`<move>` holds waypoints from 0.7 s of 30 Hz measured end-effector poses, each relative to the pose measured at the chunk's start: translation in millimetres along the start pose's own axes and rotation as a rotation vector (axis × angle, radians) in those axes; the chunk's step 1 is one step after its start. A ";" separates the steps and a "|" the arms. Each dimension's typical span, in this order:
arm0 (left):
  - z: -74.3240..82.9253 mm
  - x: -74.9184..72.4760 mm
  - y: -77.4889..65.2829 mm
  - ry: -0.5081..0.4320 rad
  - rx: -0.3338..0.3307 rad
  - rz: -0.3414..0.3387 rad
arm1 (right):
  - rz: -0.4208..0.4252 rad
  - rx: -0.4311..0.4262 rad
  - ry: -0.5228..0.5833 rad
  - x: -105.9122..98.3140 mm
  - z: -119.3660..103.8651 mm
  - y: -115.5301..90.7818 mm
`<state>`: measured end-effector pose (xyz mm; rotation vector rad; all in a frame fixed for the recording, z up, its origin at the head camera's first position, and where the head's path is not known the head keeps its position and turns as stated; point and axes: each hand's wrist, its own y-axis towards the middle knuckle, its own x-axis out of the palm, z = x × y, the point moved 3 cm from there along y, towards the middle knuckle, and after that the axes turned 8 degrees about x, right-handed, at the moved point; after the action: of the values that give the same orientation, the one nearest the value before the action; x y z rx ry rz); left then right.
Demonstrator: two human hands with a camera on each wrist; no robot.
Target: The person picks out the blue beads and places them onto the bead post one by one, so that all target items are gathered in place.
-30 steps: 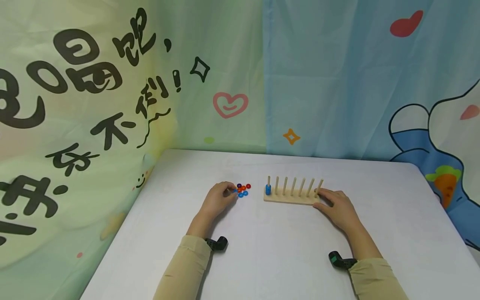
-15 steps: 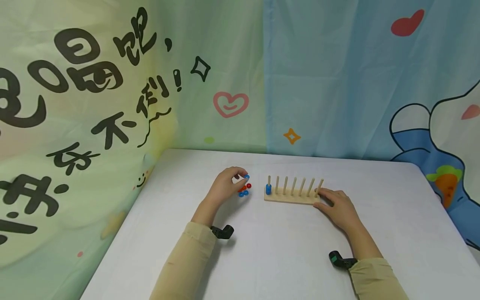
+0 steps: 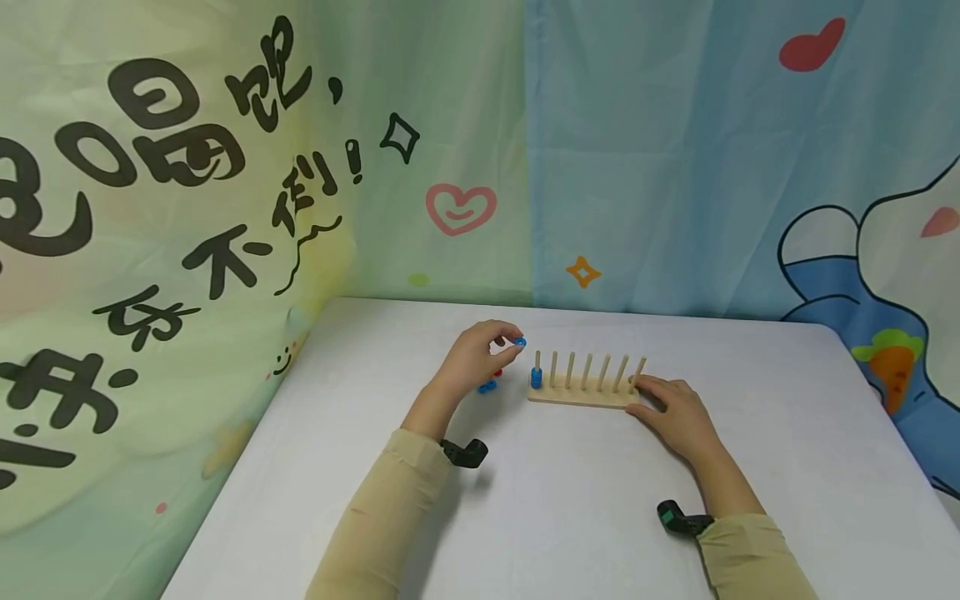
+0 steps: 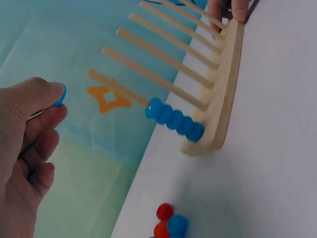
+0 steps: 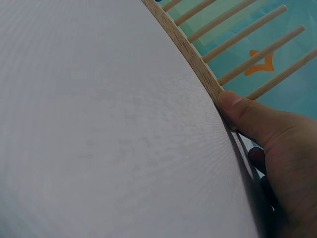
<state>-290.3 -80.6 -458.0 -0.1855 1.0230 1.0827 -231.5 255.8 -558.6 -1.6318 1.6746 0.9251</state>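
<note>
- Head view: the left hand [image 3: 474, 360] pinches a small round blue bead [image 3: 520, 342] in the air beside the pale wooden seven-peg rack [image 3: 581, 398]; an uneven pinch could let it slip.
- Black Chinese lettering [image 3: 217, 271] covers the cloth backdrop [image 3: 390, 250]; "不" and an exclamation mark read clearly, with no brand visible.
- Left wrist view: thumb partly hides the bead, well apart from the stack of glossy blue beads [image 4: 174, 120] on the end peg. Loose red and blue beads [image 4: 165, 212] might roll if brushed.
- Right wrist view: the right hand [image 5: 287, 144] grips the rack's end, thumb against its edge; slackening could let it skid. No writing here.
</note>
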 end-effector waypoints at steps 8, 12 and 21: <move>11.7 8.5 6.1 -0.042 0.028 -0.027 | -0.002 0.011 0.006 1.4 1.9 0.4; 14.7 12.1 6.0 -0.046 0.015 -0.046 | -0.005 0.011 0.006 2.3 2.1 0.3; 11.3 21.7 6.8 -0.021 0.013 -0.082 | 0.011 -0.010 0.008 1.4 -0.4 0.3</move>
<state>-287.1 -56.8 -466.1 -0.2031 0.9949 1.0019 -231.8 254.6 -559.5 -1.6363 1.6888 0.9352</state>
